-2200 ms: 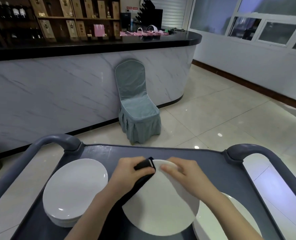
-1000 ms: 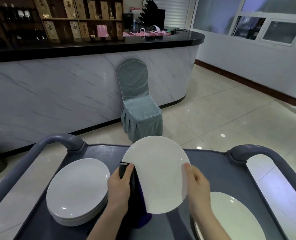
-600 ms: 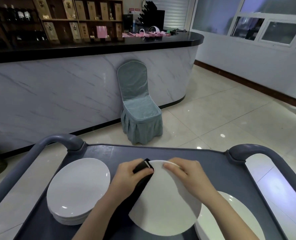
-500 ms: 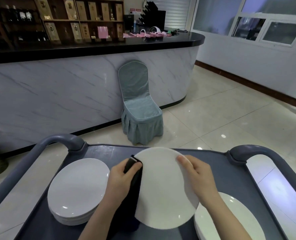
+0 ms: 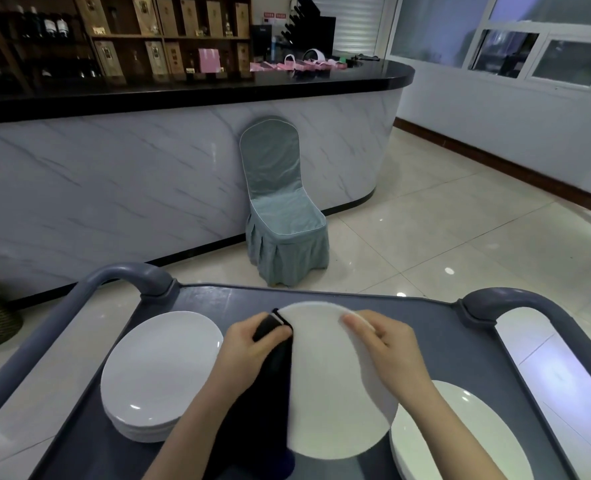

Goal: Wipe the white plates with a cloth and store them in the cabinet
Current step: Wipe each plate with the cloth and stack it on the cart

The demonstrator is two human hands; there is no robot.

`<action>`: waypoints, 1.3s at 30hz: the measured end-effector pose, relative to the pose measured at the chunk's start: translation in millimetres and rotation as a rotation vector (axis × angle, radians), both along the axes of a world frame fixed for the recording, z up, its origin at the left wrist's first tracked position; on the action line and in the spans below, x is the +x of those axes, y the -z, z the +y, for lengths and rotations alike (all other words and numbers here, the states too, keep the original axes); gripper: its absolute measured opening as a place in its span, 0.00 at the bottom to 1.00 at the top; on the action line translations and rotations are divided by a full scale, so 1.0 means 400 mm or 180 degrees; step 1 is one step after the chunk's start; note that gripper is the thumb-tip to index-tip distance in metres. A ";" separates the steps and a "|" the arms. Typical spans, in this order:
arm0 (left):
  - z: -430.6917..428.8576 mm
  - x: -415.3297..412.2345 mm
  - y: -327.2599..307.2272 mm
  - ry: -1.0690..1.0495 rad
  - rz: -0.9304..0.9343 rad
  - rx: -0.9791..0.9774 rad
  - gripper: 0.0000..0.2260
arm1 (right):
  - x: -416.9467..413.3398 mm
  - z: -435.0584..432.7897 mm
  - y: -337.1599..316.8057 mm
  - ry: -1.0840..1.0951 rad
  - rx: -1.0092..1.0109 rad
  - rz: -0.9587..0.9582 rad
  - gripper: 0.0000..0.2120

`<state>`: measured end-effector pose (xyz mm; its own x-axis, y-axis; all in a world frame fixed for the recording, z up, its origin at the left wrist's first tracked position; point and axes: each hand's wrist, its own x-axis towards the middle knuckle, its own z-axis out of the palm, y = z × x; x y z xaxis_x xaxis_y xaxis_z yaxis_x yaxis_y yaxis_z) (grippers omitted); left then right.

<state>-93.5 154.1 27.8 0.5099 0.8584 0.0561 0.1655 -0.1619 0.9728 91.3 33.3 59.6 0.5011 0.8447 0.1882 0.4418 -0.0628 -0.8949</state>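
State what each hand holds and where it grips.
Left hand pinches the dark cloth against the plate's left rim; right hand grips its upper right rim.

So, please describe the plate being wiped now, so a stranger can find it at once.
On the grey cart, find the two hands in the middle. The plate is held between them, left hand pressing a dark cloth on its edge. Unlike the stacks beside it, it is lifted and tilted.

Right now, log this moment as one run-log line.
step: wiping | left hand: dark cloth on round white plate | right hand: gripping plate rim | stacks: both sides of grey cart
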 end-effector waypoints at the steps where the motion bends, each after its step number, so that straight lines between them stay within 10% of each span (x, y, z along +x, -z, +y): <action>1: -0.011 -0.003 0.012 -0.0369 -0.0152 -0.0244 0.05 | 0.001 -0.001 0.001 0.0314 0.0116 0.0269 0.12; 6: -0.022 -0.011 0.034 -0.0686 -0.0131 -0.0663 0.08 | -0.017 -0.009 0.020 0.0615 -0.0053 0.0680 0.13; 14: 0.016 0.009 -0.032 0.1035 0.0571 0.0534 0.07 | -0.031 0.002 -0.006 -0.0711 -0.0403 -0.0391 0.14; 24: -0.085 0.068 0.021 -0.1875 -0.1055 -0.1912 0.07 | -0.117 0.024 0.047 0.1871 0.0592 0.2197 0.14; 32: -0.008 0.003 -0.010 -0.0780 -0.0105 -0.0221 0.09 | 0.039 0.006 -0.013 -0.0006 -0.0145 0.0487 0.02; 39: -0.012 0.029 -0.033 0.0430 0.0222 0.0379 0.09 | 0.016 0.022 -0.010 -0.0809 -0.0444 -0.0701 0.23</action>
<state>-81.7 149.2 40.9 0.6263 0.7712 0.1137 0.2008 -0.3005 0.9324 97.8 42.0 63.4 0.2322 0.9622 0.1424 0.6403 -0.0410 -0.7670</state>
